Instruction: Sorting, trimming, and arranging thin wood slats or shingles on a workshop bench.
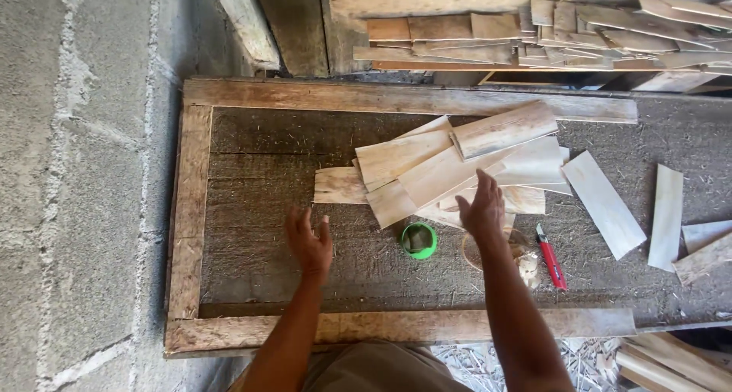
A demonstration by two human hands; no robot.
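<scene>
Seen from above, a person's two bare arms reach forward over a dark, rough work board framed with pale worn wooden battens (396, 98). The left hand (309, 239) hovers over a bare part of the board, fingers loosely spread, holding nothing. The right hand (483, 207) is raised with its fingers open and slightly curled, also holding nothing; it sits at the near edge of a loose pile of thin, pale wooden slats (450, 167) that overlap at angles near the middle of the board. Whether the fingertips touch the nearest slat is hard to tell from this angle.

Between the two hands, just beside the pile, lies a small round bright-green roll of tape (418, 240). To the right of the right forearm rests a red-handled utility knife (550, 258), with a pale curl of wood shavings (526, 266) next to it. Further right, separate flat slats (604, 203) lie apart on the board. Beyond the board's far edge, a long stack of similar slats (549, 37) is piled. A grey concrete block wall (76, 171) fills the left side.
</scene>
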